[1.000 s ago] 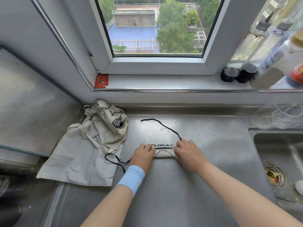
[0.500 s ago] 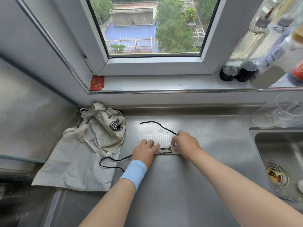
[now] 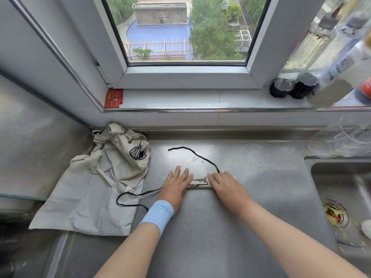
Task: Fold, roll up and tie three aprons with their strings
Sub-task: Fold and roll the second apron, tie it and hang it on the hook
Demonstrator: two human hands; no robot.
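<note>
A beige apron rolled into a narrow bundle [image 3: 197, 183] with black print lies on the steel counter [image 3: 200, 227]. My left hand [image 3: 174, 187], with a blue wristband, lies flat on its left end, fingers straight. On the right end presses my right hand [image 3: 226, 187], fingers extended. One black string [image 3: 192, 154] curves away behind the roll; another black string [image 3: 130, 197] loops out to the left. More beige aprons [image 3: 96, 187] lie crumpled and spread at the left.
A sink [image 3: 345, 197] with food scraps in its drain sits at the right. Clear glassware [image 3: 345, 141] stands behind it. Bottles [image 3: 321, 67] line the window sill at the right, and a red packet [image 3: 113, 98] lies on the sill's left end.
Both hands have gone from curled on the roll to flat with fingers stretched forward, and the roll has moved slightly farther from me.
</note>
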